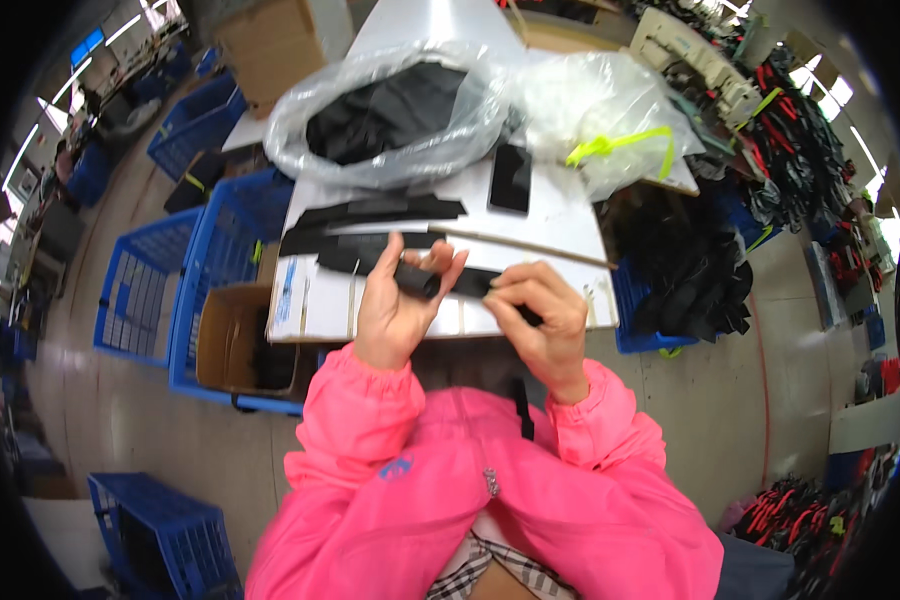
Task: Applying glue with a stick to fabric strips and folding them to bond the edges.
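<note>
My left hand (pixel 395 310) is turned palm up over the table's near edge. Its thumb and curled fingers are closed round a black piece of fabric (pixel 417 281) that looks rolled or folded over. To its right, my right hand (pixel 542 320) pinches a black strip (pixel 478 281) between thumb and fingertips. Whether the strip and the folded piece are one length of cloth I cannot tell. Just beyond my left hand lie several flat black fabric strips (pixel 380 209) on the white table (pixel 315 303).
A thin stick (pixel 530 246) and a black phone-like slab (pixel 510 180) lie on the table. Behind them sit an open clear bag of black fabric (pixel 385 110) and a clear bag with a yellow tie (pixel 600 110). Blue crates (pixel 185 345) stand left, one holding a cardboard box (pixel 235 340).
</note>
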`<move>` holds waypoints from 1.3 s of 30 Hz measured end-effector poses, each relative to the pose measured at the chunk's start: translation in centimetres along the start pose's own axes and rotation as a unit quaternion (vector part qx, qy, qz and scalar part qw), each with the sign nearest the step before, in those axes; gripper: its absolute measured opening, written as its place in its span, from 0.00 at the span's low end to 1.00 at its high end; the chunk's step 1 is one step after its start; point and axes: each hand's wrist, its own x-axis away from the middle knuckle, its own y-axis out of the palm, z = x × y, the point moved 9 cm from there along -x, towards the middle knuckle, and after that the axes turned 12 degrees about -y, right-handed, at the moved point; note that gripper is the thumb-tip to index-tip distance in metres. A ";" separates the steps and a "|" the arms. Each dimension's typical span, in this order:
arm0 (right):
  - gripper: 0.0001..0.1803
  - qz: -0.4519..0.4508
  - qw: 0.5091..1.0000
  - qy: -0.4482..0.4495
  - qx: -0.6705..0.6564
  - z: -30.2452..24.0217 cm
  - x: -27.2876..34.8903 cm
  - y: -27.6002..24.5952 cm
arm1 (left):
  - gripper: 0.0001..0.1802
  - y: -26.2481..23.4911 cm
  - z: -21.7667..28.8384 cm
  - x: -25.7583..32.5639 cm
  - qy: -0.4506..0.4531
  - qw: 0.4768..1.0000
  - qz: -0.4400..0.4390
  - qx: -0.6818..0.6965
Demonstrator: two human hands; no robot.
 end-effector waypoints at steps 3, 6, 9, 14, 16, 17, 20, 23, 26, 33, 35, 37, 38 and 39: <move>0.06 -0.009 0.999 -0.027 0.033 0.5 0.1 1.0 | 0.16 -0.1 0.0 0.1 0.030 0.999 0.045 -0.005; 0.08 -0.009 0.995 -0.077 0.058 -0.6 -0.1 1.9 | 0.16 -0.8 0.0 0.2 0.025 0.997 0.055 -0.046; 0.08 -0.027 0.991 -0.092 0.090 -0.6 -0.1 2.6 | 0.15 -1.1 -0.3 0.6 0.012 0.997 0.041 -0.069; 0.08 -0.048 0.990 -0.105 0.081 -1.5 0.2 3.8 | 0.17 -0.4 -0.4 1.2 0.060 0.991 0.018 -0.120; 0.07 -0.062 0.992 -0.097 0.053 -1.5 0.3 4.4 | 0.19 -0.4 -0.3 1.2 0.077 0.988 0.003 -0.136; 0.07 -0.062 0.992 -0.098 0.052 -1.3 0.3 4.6 | 0.21 0.0 -0.1 1.3 0.094 0.984 -0.012 -0.151; 0.06 -0.052 0.990 0.048 -0.125 1.8 1.2 5.7 | 0.19 0.5 0.5 1.9 0.160 0.963 0.001 -0.217; 0.06 -0.061 0.980 0.087 -0.167 2.6 1.4 6.7 | 0.18 1.4 1.5 2.7 0.227 0.934 0.031 -0.273; 0.26 -0.185 0.973 0.055 -0.126 1.6 2.9 8.3 | 0.17 2.0 3.7 2.9 0.247 0.929 -0.030 -0.273; 0.19 -0.262 0.963 0.026 0.053 4.6 5.1 11.7 | 0.04 0.2 0.6 0.6 0.151 0.968 -0.024 -0.197; 0.21 -0.274 0.960 0.022 0.057 3.7 4.2 11.9 | 0.04 0.1 2.0 0.4 0.122 0.975 -0.064 -0.176; 0.27 -0.189 0.981 0.040 -0.003 1.6 3.1 10.3 | 0.05 -0.3 4.7 1.1 0.159 0.979 -0.018 -0.123; 0.30 -0.214 0.975 0.064 -0.005 1.6 4.0 10.0 | 0.05 0.0 4.8 1.0 0.140 0.979 -0.046 -0.141; 0.28 -0.226 0.971 0.079 -0.011 1.6 4.4 10.2 | 0.05 0.4 4.6 0.9 0.121 0.977 -0.073 -0.159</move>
